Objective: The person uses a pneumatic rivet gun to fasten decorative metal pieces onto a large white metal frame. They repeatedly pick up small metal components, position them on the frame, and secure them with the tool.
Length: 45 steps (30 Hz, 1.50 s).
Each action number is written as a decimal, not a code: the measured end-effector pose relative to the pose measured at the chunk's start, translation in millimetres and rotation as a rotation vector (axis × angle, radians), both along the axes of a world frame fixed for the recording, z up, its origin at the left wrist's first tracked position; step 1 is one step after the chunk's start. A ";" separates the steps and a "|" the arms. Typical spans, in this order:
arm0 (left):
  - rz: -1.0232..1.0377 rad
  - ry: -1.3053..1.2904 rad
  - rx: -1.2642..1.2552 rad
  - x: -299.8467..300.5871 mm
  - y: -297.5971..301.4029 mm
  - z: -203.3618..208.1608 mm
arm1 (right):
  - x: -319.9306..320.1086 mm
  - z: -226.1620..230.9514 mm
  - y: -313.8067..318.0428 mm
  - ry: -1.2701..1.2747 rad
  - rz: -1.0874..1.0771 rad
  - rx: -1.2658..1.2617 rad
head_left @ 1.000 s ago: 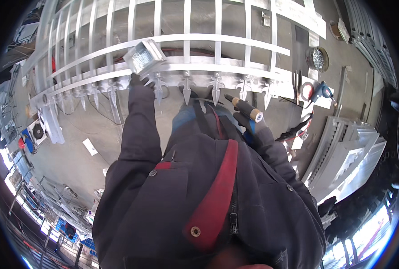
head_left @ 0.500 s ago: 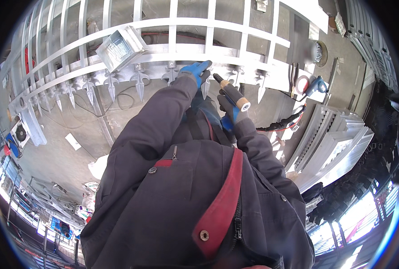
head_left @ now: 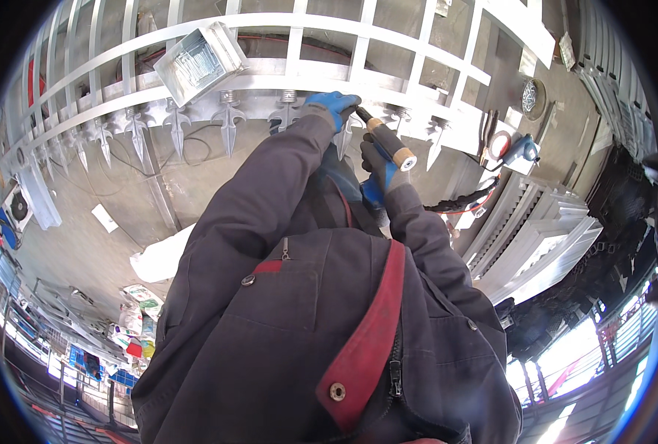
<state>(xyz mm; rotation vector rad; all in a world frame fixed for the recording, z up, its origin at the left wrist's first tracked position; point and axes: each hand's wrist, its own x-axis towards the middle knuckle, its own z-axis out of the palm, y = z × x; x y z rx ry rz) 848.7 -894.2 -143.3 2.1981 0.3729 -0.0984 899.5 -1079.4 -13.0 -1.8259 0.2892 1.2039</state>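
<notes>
A row of silver spearhead finials [head_left: 227,126] lines the near rail of a metal fence panel [head_left: 218,100]. My left hand [head_left: 330,108], in a blue glove with dark fingertips, has its fingers closed around the base of one spearhead finial [head_left: 343,139] near the middle. The glove covers that finial's upper part. Just right of it, my gloved right hand [head_left: 379,166] grips a cylindrical tool [head_left: 392,145] with a dark body, tan bands at its ends and a narrow black tip. I cannot make out its kind. That tip lies close against my left fingertips.
An open metal box [head_left: 199,65] rests tilted on the panel at the left. To the right lie pliers [head_left: 488,133], a blue tool [head_left: 522,150] and a dark cable [head_left: 458,203]. Stacked silver profiles [head_left: 532,237] stand at the lower right; a bowl [head_left: 530,98] sits beyond.
The tool's black tip has come nearer my left fingertips. My left hand has shifted slightly right and stays at the same finial. The whole view has turned a little.
</notes>
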 end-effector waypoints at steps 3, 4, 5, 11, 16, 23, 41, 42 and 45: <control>0.000 0.008 0.020 0.3 -0.3 0.0 | 1.7 -4.4 -1.5 -0.009 0.028 0.000; -0.005 0.017 0.021 0.8 0.1 0.5 | 2.5 -5.3 -1.8 -0.002 0.031 0.002; -0.006 0.021 0.023 1.7 0.4 1.4 | 3.2 -5.8 -1.7 -0.007 0.038 0.003; -0.081 0.172 -0.004 3.7 3.5 12.2 | 5.6 -1.1 2.6 -0.021 0.037 0.031; -0.086 0.189 -0.018 6.8 5.5 14.1 | 4.4 2.2 7.8 -0.140 0.120 0.007; 0.465 0.059 -0.252 -40.6 -20.4 32.7 | 15.6 -17.1 15.5 -0.349 0.410 -0.239; 0.547 0.546 -1.287 -60.3 -82.8 -25.9 | 36.9 -3.2 45.7 -0.061 0.300 -0.339; 0.503 0.560 -1.185 -60.5 -76.5 -21.3 | 36.6 -8.5 43.7 -0.047 0.305 -0.357; 0.442 0.545 -1.213 -59.6 -64.4 -8.8 | 35.6 -22.7 26.3 -0.018 0.353 -0.432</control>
